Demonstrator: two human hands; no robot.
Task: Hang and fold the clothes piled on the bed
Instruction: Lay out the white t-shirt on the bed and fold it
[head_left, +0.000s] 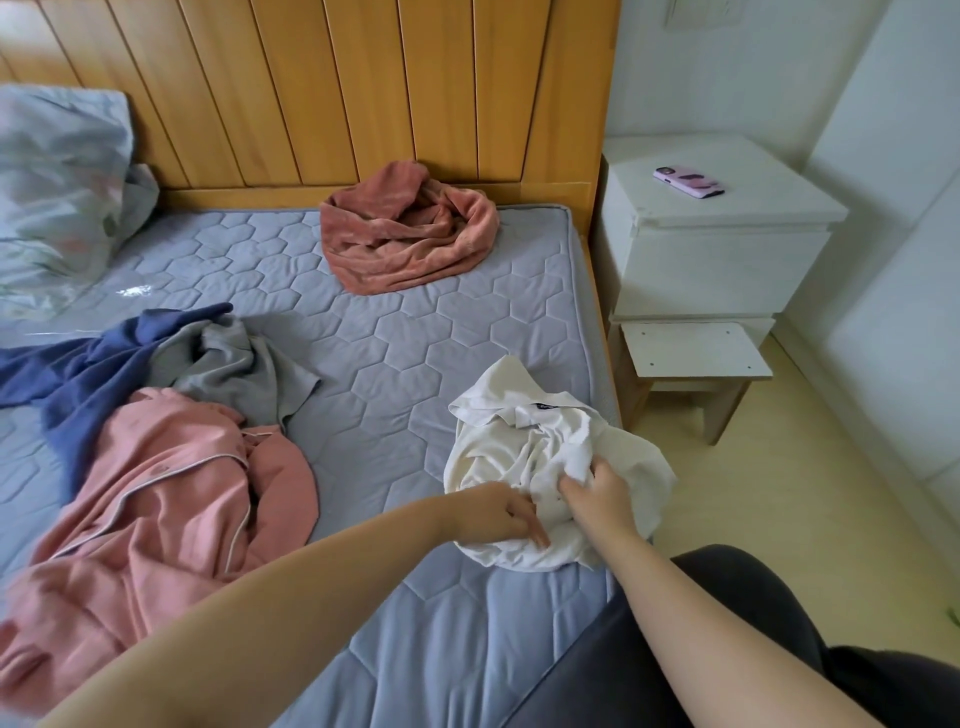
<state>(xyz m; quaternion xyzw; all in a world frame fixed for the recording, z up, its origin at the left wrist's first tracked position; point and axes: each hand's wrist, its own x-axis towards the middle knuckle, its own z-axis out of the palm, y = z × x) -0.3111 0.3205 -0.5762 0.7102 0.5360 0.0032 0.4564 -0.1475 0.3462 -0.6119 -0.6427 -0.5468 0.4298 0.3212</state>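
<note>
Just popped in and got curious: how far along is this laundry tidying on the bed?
Nothing looks finished: no folded or hung garment shows. In hand: the left hand and right hand both grip the crumpled white shirt at the bed's edge. Left: the pink pyjama top, blue garment, grey garment and rust-coloured garment all lie unfolded on the mattress.

head cam | looks forward-down | close over bed (395, 364)

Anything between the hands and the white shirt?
No. Both the left hand and right hand are already on the white shirt, bunched near the mattress edge; nothing lies over it.
</note>
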